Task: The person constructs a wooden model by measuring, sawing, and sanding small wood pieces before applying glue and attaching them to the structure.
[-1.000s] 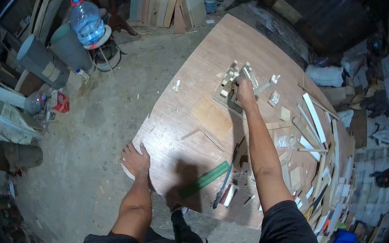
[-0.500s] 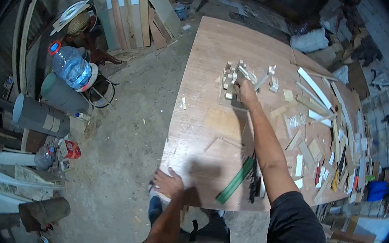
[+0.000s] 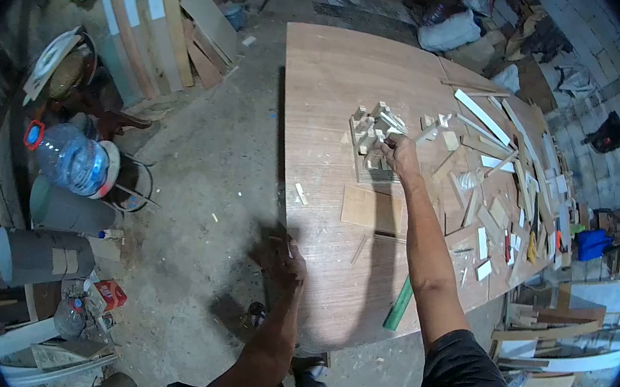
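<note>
On the table (image 3: pixel 319 104) stands a small wooden model (image 3: pixel 364 142), a base with several short upright blocks and loose sticks lying across its top. My right hand (image 3: pixel 402 156) reaches to its right side, fingers closed in a pinch on a small wooden block (image 3: pixel 394 136) among the uprights; the fingertips are partly hidden. At the table's left edge is my left hand (image 3: pixel 290 263), fingers loosely apart, holding nothing visible. A flat rectangular wood piece (image 3: pixel 365 207) lies just in front of the model.
Wood strips and white offcuts (image 3: pixel 484 117) crowd the table's right side. A green strip (image 3: pixel 399 305) lies near the front edge. On the floor to the left, a large water bottle (image 3: pixel 75 161) rests on a stand beside grey cylinders (image 3: pixel 43 256). Boards (image 3: pixel 142 25) lean at the back left.
My left hand has come up off the front corner and moved forward along the table's left edge. My right hand stays at the model. The view has shifted, uncovering more of the left edge.
</note>
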Demonstrator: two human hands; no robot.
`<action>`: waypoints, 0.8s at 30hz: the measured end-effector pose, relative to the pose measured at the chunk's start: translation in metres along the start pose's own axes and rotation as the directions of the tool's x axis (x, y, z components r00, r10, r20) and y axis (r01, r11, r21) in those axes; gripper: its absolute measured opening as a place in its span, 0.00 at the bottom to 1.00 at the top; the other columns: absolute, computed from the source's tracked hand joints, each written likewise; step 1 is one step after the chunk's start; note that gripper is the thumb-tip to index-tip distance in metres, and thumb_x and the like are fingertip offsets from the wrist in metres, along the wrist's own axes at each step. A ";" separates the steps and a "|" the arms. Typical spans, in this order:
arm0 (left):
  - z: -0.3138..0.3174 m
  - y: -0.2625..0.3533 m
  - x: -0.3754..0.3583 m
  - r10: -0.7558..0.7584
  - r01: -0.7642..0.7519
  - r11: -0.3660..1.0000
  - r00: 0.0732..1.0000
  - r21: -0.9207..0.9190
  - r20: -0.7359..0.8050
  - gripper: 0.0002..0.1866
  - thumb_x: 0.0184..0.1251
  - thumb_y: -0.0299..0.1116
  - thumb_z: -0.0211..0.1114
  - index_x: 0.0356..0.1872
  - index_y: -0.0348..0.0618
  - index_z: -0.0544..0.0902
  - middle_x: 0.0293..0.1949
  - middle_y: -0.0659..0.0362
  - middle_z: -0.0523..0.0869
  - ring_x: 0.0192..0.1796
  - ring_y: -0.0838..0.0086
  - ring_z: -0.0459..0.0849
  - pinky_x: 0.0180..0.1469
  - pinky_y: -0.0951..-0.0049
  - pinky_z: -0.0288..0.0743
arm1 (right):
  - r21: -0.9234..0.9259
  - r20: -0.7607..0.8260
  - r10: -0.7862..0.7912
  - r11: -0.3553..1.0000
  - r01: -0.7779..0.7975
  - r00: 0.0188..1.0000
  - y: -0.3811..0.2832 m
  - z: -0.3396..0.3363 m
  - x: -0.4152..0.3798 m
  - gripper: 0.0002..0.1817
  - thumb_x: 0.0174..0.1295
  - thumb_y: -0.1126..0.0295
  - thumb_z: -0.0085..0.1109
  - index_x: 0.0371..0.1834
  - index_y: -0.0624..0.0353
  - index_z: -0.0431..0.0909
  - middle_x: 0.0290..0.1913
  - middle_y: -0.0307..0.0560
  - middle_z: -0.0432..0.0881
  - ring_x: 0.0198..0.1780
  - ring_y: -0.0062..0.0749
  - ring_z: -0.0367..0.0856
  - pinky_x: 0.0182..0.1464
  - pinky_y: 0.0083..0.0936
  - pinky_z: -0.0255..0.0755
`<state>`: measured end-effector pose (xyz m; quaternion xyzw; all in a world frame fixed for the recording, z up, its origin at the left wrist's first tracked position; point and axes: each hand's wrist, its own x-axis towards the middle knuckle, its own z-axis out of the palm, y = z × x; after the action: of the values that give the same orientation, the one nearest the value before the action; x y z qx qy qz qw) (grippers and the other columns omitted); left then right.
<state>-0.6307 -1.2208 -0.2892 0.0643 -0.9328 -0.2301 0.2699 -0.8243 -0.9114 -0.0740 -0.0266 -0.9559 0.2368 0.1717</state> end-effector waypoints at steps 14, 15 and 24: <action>-0.039 0.034 0.032 -0.348 0.359 0.932 0.854 0.045 0.386 0.23 0.76 0.49 0.56 0.37 0.37 0.87 0.41 0.43 0.89 0.42 0.41 0.87 0.46 0.48 0.82 | 0.008 -0.069 0.155 0.988 -0.154 0.986 -0.025 -0.007 -0.025 0.13 0.58 0.69 0.71 0.36 0.68 0.81 0.28 0.58 0.83 0.29 0.39 0.83 0.35 0.34 0.75; -0.040 0.035 0.033 -0.342 0.357 0.933 0.857 0.033 0.385 0.23 0.76 0.49 0.56 0.37 0.37 0.87 0.41 0.43 0.89 0.42 0.41 0.87 0.46 0.48 0.82 | 0.014 -0.078 0.155 0.988 -0.154 0.985 -0.027 -0.003 -0.020 0.13 0.58 0.69 0.71 0.36 0.68 0.81 0.28 0.58 0.83 0.29 0.39 0.83 0.35 0.34 0.75; -0.046 0.036 0.047 -0.377 0.434 0.901 0.780 0.001 0.499 0.24 0.75 0.50 0.55 0.37 0.37 0.86 0.39 0.42 0.89 0.42 0.40 0.87 0.46 0.47 0.81 | 0.105 -0.142 0.336 0.941 -0.323 0.931 -0.030 0.003 -0.045 0.09 0.55 0.75 0.70 0.35 0.69 0.81 0.31 0.59 0.83 0.31 0.41 0.82 0.37 0.33 0.76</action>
<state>-0.6462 -1.2182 -0.2158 0.1879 -0.9195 -0.3442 -0.0267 -0.7823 -0.9456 -0.0772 -0.1983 -0.9111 0.2973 0.2056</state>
